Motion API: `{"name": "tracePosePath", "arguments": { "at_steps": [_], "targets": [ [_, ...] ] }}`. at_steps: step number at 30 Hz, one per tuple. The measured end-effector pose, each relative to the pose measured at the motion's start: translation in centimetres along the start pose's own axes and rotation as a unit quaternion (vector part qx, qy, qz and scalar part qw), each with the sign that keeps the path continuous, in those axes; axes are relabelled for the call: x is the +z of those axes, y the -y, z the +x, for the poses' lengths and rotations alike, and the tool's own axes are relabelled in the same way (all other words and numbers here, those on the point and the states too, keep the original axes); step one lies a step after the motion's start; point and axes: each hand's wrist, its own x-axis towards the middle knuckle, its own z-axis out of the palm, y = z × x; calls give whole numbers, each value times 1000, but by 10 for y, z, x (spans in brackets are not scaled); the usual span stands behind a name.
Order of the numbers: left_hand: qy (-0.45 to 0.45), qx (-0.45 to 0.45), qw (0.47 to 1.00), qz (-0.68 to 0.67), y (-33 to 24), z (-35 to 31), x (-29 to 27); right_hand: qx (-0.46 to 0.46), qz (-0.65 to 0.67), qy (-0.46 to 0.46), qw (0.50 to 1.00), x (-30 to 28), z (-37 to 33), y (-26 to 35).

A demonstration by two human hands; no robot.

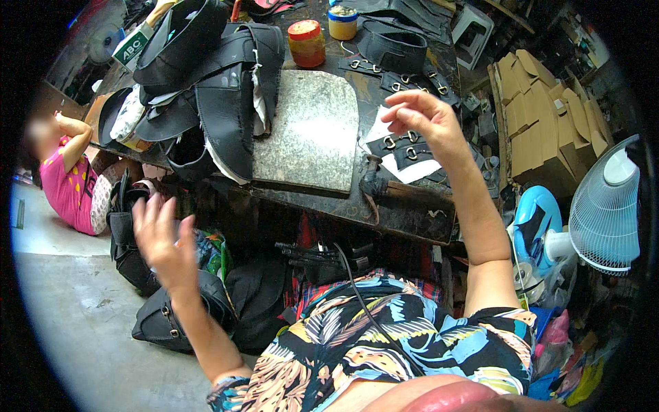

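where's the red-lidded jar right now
In the head view the red-lidded jar stands at the far edge of the workbench, just left of a yellow jar and beyond the grey stone slab.

Right hand raised over black buckled straps on table, fingers loosely curled, empty. Left hand open above black bags on floor.

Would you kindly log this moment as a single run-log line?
left hand: raised, empty, above black bags | right hand: raised, empty, over buckled black straps | stone slab: bare on workbench
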Motion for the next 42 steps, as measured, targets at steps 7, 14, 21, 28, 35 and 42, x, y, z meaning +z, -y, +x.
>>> {"name": "tracePosePath", "arguments": {
  "at_steps": [7, 14, 21, 28, 35, 42],
  "targets": [
    [164, 347, 873, -301, -124, 78, 110, -82, -381, -72, 918, -62, 68, -41],
    [162, 260, 857, -414, -143, 93, 184, 8, -635, -156, 757, -133, 146, -62],
    [167, 215, 831, -486, -139, 95, 191, -69, -630, -146, 760, -140, 153, -80],
    [162, 101, 813, -550, -139, 92, 196, -315, -555, -215, 739, -60, 61, 7],
    [118, 19, 768, -630, -131, 92, 194, -263, -535, -4, 803, 54, -59, 15],
    [128, -20, 769, -626, -131, 94, 198, -265, -494, -9, 828, 73, -66, -9]
  ]
}}
